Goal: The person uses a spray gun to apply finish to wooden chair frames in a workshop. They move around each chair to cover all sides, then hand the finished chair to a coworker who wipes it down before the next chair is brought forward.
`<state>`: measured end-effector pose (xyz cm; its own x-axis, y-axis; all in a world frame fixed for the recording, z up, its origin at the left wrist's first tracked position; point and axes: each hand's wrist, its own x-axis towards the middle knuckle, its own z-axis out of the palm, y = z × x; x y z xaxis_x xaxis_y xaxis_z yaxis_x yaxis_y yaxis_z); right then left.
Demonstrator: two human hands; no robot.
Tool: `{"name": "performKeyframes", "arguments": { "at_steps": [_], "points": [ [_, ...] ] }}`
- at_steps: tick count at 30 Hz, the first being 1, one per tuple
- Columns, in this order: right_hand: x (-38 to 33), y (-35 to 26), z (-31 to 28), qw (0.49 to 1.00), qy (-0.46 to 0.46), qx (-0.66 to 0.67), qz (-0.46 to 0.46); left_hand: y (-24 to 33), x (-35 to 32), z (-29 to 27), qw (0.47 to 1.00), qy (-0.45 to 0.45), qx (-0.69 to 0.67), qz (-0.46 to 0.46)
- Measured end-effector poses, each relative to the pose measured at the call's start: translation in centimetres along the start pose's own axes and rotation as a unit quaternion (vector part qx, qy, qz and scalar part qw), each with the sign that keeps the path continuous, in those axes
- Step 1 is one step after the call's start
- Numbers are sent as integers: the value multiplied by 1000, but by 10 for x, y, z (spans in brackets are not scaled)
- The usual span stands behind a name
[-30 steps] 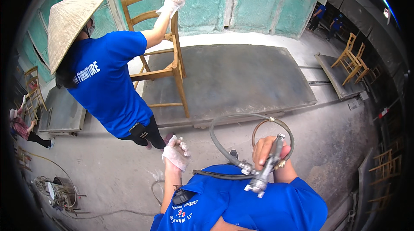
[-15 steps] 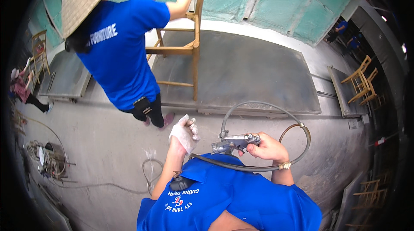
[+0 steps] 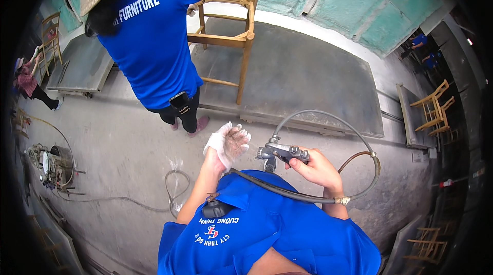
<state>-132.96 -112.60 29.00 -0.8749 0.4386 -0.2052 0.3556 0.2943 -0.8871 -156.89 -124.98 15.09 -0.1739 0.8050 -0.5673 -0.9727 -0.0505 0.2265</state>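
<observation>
Fingers of the right hand [image 3: 318, 170] are wrapping the spray gun [image 3: 281, 153] at chest height, hoses [image 3: 354, 136] looping beside it; the gloved left hand [image 3: 227, 143] is hovering open, fingers spread, holding nothing. Keeping the nozzle off that palm seems wise while another person is handling the wooden chair [image 3: 231, 39].

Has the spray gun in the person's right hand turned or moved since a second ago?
Yes. The spray gun stood nearly upright in the right hand before; now it lies flat, nozzle toward the gloved left hand, judged against the wearer's blue shirt.
</observation>
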Motion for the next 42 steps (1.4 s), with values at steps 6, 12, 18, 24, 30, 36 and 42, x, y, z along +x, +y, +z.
{"name": "performKeyframes", "arguments": {
  "at_steps": [6, 12, 18, 24, 30, 36, 42],
  "points": [
    [8, 11, 12, 1000, 16, -17, 2, 2, -3, -4, 1000, -8, -9, 5],
    [14, 15, 25, 999, 19, -10, 40, -8, 5, -1, 999, -20, -4, -31],
    [14, 22, 32, 999, 18, -7, 47, -23, 0, 14, 984, -16, 140, -105],
    [22, 30, 51, 996, 90, 10, -21, -33, -6, 28, 962, -97, 195, -166],
    [19, 35, 61, 995, 88, -32, 30, -34, 5, 9, 975, -40, 178, -128],
    [22, 50, 66, 992, 121, 9, 21, -32, 20, 1, 970, -59, 187, -145],
    [17, 81, 52, 974, 175, 116, 85, -44, 32, 49, 943, -35, 277, -181]
  ]
}}
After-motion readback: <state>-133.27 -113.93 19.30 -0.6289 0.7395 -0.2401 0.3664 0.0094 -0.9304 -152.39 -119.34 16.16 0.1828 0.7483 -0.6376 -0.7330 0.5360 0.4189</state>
